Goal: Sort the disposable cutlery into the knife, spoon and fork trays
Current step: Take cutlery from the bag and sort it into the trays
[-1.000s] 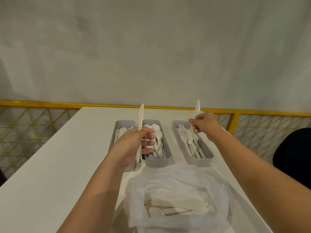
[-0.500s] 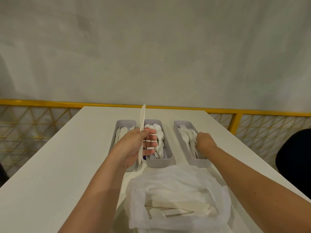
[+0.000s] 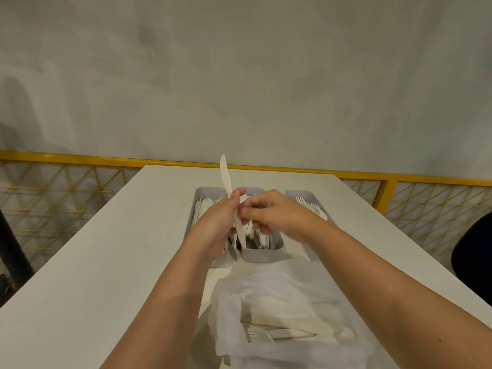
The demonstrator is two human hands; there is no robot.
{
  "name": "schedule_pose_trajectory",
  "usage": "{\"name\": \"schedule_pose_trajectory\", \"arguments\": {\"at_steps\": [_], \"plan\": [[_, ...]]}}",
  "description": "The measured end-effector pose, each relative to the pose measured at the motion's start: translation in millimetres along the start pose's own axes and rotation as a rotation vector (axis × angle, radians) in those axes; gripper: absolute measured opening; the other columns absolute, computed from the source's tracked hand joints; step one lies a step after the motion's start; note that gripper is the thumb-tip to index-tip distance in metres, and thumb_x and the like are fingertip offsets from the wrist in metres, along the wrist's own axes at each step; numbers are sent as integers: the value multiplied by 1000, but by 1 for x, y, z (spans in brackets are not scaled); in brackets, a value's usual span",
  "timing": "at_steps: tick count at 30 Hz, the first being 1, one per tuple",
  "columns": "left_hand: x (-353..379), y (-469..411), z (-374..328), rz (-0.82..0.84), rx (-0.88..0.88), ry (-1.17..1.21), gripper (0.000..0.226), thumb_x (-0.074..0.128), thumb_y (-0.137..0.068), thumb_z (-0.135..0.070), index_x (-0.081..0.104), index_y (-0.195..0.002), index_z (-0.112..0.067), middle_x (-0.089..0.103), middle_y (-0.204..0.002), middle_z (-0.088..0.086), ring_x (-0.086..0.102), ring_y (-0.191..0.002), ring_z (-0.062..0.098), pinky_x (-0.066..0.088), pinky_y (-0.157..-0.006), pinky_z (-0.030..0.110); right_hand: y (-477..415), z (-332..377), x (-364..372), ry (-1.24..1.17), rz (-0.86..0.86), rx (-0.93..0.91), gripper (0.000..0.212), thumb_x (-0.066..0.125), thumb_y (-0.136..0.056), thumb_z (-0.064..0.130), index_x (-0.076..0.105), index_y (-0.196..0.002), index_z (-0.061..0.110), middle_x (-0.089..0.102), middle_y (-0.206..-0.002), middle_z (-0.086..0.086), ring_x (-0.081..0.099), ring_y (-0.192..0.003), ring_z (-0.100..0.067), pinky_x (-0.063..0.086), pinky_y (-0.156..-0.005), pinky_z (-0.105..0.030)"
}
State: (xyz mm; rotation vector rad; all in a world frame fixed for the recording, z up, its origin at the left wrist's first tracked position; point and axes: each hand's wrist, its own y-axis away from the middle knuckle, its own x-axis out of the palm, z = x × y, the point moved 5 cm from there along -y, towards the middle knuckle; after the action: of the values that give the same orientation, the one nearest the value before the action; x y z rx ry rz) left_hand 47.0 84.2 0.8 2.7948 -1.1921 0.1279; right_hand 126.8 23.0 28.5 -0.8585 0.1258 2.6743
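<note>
Three grey trays stand side by side on the white table: the left tray with knives, the middle tray with spoons, the right tray with forks. My left hand grips a white plastic knife upright above the left and middle trays. My right hand is against it, fingertips pinching the knife's lower part just past my left fingers. A clear plastic bag with more white cutlery lies nearest to me.
A yellow mesh railing runs behind the table's far and side edges. A dark rounded seat is at the right. A black post stands at the left. Bare tabletop lies to the left of the trays.
My right hand has left the fork tray without its fork and crossed left to meet my left hand at the knife. The left hand has tilted the knife slightly.
</note>
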Motion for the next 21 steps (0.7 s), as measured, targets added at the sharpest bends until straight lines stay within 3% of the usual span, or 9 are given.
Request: {"name": "schedule_pose_trajectory", "arguments": {"at_steps": [3,4,6,8,12,14,17,19,21], "plan": [[-2,3,-3,0,21,26,31,30,-102,-37,50,-123,-28,63,-88,3,57,-65,17,48,-72,28,-6,4,19,-23,59,-16,14,50,-91,6,64,-89,8,56,-68,-8,50,-61,-15,42,-55,-25],[-5,3,-4,-11,31,15,29,30,-102,-37,51,-118,-26,62,-87,4,57,-65,17,48,-73,28,-9,3,22,-31,47,-16,15,50,-91,5,62,-85,12,55,-65,-7,50,-60,-16,43,-55,-25],[-15,0,-4,-47,59,-76,31,29,-102,-38,55,-108,-23,62,-92,4,58,-82,17,45,-85,29,-15,3,23,-78,4,-11,16,52,-92,6,61,-82,14,53,-61,-5,48,-55,-14,42,-52,-24],[-33,-5,-2,-118,102,-199,33,31,-101,-35,54,-121,-22,59,-111,3,53,-101,17,42,-90,30,-24,1,22,-119,-54,18,11,55,-92,9,63,-86,9,52,-58,-5,46,-51,-13,40,-50,-24],[-77,-15,11,-337,43,-346,38,42,-97,-20,47,-135,-22,44,-137,8,50,-109,22,42,-75,27,-42,-8,26,-17,-78,146,14,50,-94,10,61,-86,9,54,-59,-5,47,-48,-13,42,-52,-23],[-92,-17,21,-378,-26,-417,41,42,-96,-13,46,-136,-18,40,-141,10,48,-117,27,41,-79,30,-49,-13,34,38,-44,200,15,49,-94,7,62,-101,4,56,-59,-6,48,-46,-13,44,-52,-21],[-102,-17,33,-400,-81,-442,46,38,-92,0,47,-135,-11,42,-142,13,48,-122,29,39,-85,29,-60,-16,48,103,-15,258,39,50,-93,5,45,-131,-1,57,-59,-6,49,-44,-12,44,-49,-19],[-104,-18,38,-400,-115,-450,49,37,-89,4,48,-135,-8,46,-139,15,49,-122,29,40,-89,29,-68,-14,58,151,24,289,40,48,-93,3,42,-132,-5,55,-61,-8,48,-46,-13,42,-49,-20],[-105,-19,40,-395,-130,-447,49,39,-87,5,48,-133,-7,52,-133,16,52,-115,30,42,-88,30,-74,-13,66,187,47,320,24,46,-93,1,53,-115,-4,55,-62,-9,49,-47,-15,41,-49,-20]]}}
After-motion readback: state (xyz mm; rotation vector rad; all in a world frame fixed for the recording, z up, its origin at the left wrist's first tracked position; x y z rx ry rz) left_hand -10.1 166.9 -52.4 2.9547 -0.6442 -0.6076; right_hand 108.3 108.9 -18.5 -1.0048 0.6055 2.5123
